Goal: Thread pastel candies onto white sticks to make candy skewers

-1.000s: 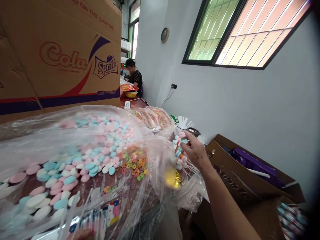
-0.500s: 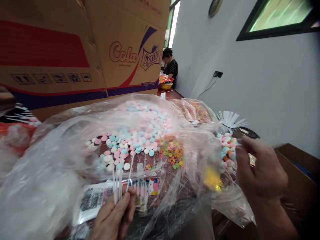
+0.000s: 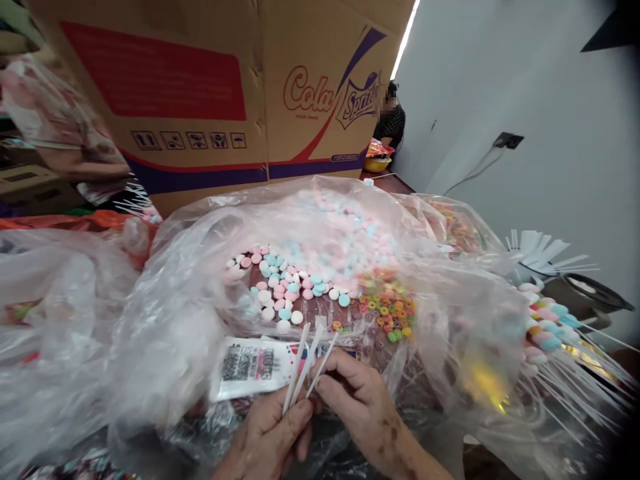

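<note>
My left hand (image 3: 273, 430) is closed around a few thin white sticks (image 3: 300, 370), whose tips point up and away. Beside it, my right hand (image 3: 357, 397) pinches another white stick (image 3: 327, 353) between thumb and fingertips; its lower end comes close to my left fingers. Beyond both hands, loose pink, white and blue disc-shaped candies (image 3: 280, 290) spill out of a clear plastic bag (image 3: 175, 267). Small orange, yellow and green ring candies (image 3: 393, 310) lie to their right. A printed white packet (image 3: 253, 367) rests just behind my left hand.
A large cardboard box (image 3: 200, 87) stands at the back. On the right lie candy skewers (image 3: 550, 327), near white strips (image 3: 543, 250) in a container and a dark lidded pot (image 3: 590, 293). One person (image 3: 65, 120) is at far left, another (image 3: 393, 123) behind the box.
My right hand has come from the candy skewers on the right to beside my left hand, and now pinches a stick. The view has swung left.
</note>
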`<control>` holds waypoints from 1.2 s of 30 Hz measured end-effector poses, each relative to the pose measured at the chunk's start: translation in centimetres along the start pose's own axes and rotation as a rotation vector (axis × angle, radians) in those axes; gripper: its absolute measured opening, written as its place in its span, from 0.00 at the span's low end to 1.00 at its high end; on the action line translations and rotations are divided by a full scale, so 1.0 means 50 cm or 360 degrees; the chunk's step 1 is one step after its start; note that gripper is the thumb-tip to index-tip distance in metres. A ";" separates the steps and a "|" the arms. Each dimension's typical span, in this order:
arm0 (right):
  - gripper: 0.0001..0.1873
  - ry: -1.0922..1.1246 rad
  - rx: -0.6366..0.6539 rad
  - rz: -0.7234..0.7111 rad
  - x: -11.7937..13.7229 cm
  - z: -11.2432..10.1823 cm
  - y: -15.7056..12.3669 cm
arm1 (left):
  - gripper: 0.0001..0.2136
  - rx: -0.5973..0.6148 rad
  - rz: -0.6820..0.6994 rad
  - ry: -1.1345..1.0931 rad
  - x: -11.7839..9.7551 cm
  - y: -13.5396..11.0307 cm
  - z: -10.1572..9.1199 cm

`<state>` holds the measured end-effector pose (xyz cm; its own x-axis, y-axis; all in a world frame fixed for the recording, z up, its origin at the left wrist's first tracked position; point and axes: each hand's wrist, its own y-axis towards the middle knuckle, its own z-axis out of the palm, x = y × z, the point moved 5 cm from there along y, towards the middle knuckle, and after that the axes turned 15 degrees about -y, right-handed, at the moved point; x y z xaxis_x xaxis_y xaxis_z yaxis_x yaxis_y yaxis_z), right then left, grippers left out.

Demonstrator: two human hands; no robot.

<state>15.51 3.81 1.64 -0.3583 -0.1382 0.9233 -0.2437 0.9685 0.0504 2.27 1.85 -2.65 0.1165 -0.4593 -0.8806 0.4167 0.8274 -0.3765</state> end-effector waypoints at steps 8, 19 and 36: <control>0.09 -0.0529 -0.0136 -0.0112 0.016 -0.058 0.074 | 0.22 -0.0450 0.0129 -0.0526 -0.017 -0.012 -0.020; 0.15 -0.2087 0.0361 -0.0868 -0.010 0.032 0.199 | 0.28 -0.0701 0.0203 -0.0708 -0.019 -0.027 -0.065; 0.09 -0.1980 0.0237 -0.0533 -0.014 -0.018 0.193 | 0.24 -0.0682 0.0192 -0.0659 -0.008 -0.016 -0.065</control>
<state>14.24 13.44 1.82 -0.8328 -0.5442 -0.1015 -0.5526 0.8284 0.0918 -1.06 2.43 -2.92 0.5174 -0.3705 -0.7714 -0.0115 0.8983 -0.4393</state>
